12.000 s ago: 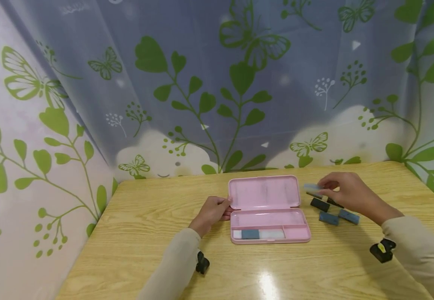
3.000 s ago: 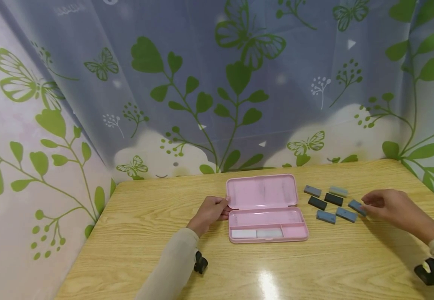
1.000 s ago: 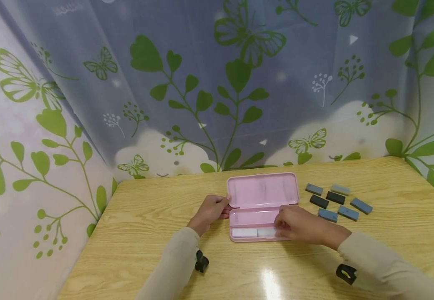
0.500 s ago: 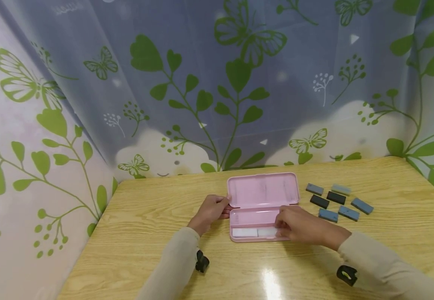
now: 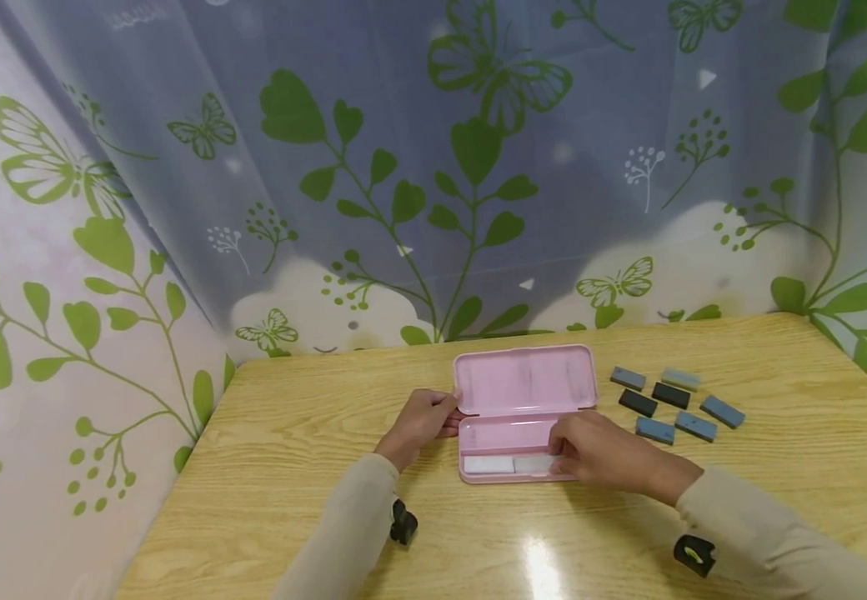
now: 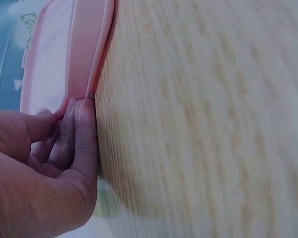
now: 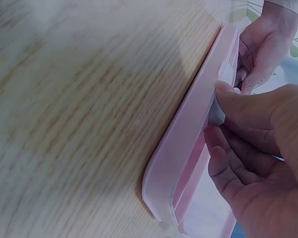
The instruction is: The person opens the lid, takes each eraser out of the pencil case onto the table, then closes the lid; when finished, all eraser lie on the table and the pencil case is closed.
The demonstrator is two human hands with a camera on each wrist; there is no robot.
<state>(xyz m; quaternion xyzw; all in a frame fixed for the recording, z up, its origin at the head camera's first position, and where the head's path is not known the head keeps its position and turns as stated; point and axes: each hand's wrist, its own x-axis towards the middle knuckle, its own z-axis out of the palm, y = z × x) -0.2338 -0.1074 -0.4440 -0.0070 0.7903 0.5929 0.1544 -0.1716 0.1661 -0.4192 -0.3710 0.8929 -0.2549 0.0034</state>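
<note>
A pink pencil case (image 5: 525, 382) lies open on the table, its lid folded back. My left hand (image 5: 420, 425) holds its left side near the hinge, thumb on the lid's edge and fingers against the side in the left wrist view. In the front compartment a white eraser (image 5: 489, 465) lies at the left end, beside a second, paler block (image 5: 531, 464). My right hand (image 5: 602, 450) reaches over the case's right part. In the right wrist view its thumb and fingers pinch the pale block (image 7: 217, 113). The compartment's right end is hidden under this hand.
Right of the case lie several loose erasers: blue ones (image 5: 722, 412), black ones (image 5: 670, 395), a grey one (image 5: 628, 378) and a pale greenish one (image 5: 680, 379). The wooden table (image 5: 313, 400) ends at a patterned curtain (image 5: 373, 167).
A blue eraser between the white blocks in the case has gone to the table on the right. My right hand has come back left from the loose erasers; the left has kept its hold.
</note>
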